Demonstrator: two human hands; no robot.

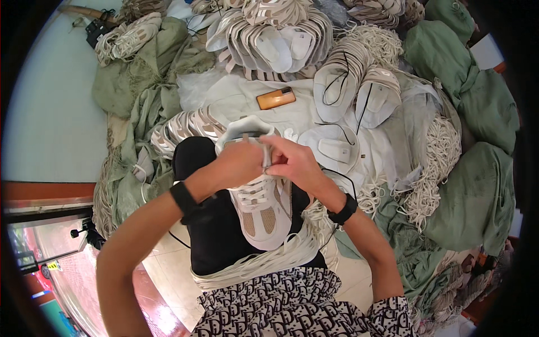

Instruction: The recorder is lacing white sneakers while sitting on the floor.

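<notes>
A white and beige sneaker (268, 216) lies across my black-clad lap, its toe toward me and its padded collar away from me. Cream laces (252, 194) cross over its front. My left hand (242, 163) is closed at the upper lacing, its fingertips mostly hidden. Close beside it, my right hand (295, 163) pinches thumb and forefinger at a pale, lace-like strip by the upper eyelets. What exactly lies between the fingertips is partly hidden. A hank of loose cream shoelaces (264, 267) is draped over my lap, nearer than the toe.
Stacked sneaker uppers (275, 42) stand at the far side, with more uppers (342, 78) to the right. A phone (276, 98) rests on the white sheet (236, 92). Piles of laces (435, 163) and green sacks (471, 191) line the right. Green cloth (140, 73) lies left.
</notes>
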